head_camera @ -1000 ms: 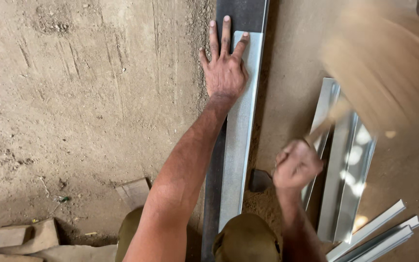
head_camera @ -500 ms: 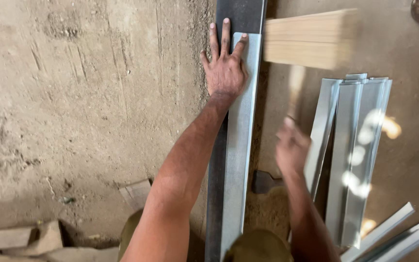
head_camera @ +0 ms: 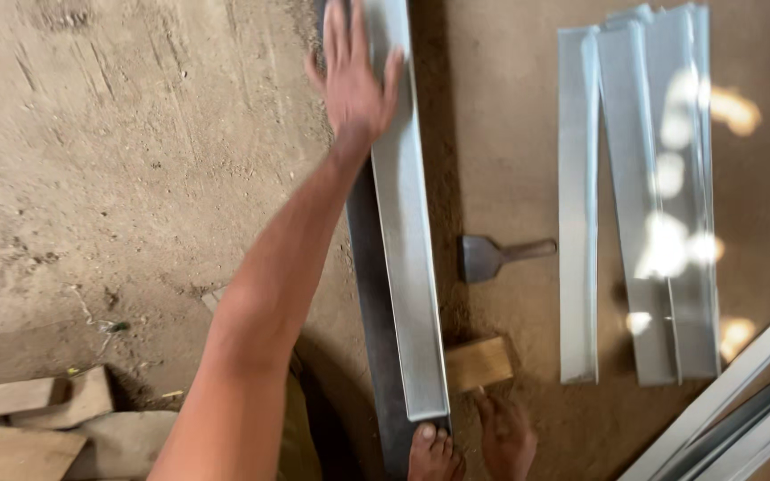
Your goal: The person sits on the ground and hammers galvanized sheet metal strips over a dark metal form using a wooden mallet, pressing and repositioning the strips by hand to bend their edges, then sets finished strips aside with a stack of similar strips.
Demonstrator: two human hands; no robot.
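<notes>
1. Left hand (head_camera: pixel 356 85): at twelve o'clock, palm down and fingers spread flat on the long sheet-metal strip (head_camera: pixel 407 232); its grip is released, pressing rather than grasping.
2. Right hand (head_camera: pixel 503 434): at six o'clock, low in the frame, fingers reaching up to the near end of the wooden mallet (head_camera: pixel 478 363). The handle cannot be made out, so whether this grip is clenched cannot be told.
3. Sheet-metal strip: runs from twelve to six o'clock, lying along a dark steel bar (head_camera: pixel 374 294) on the dirt floor (head_camera: pixel 126 169). The mallet head sits against its right edge near the lower end.
4. Bare toes (head_camera: pixel 431 450): at six o'clock, just beside the strip's near end and resting on the bar.
5. Chisel (head_camera: pixel 492 256): on the floor at three o'clock of the strip, apart from both hands.
6. Stacked metal strips (head_camera: pixel 639 196): at two o'clock, well apart; further angled profiles (head_camera: pixel 741 392) at five o'clock.
7. Wood offcuts (head_camera: pixel 20 410): at eight o'clock.
8. Hazards, as judged: the strip's cut edges could nick the spread left hand if the sheet slips on the bar; a mallet blow landing low could catch the toes, which lie close to the striking zone.
9. Containers: none visible; everything lies loose on the floor.
</notes>
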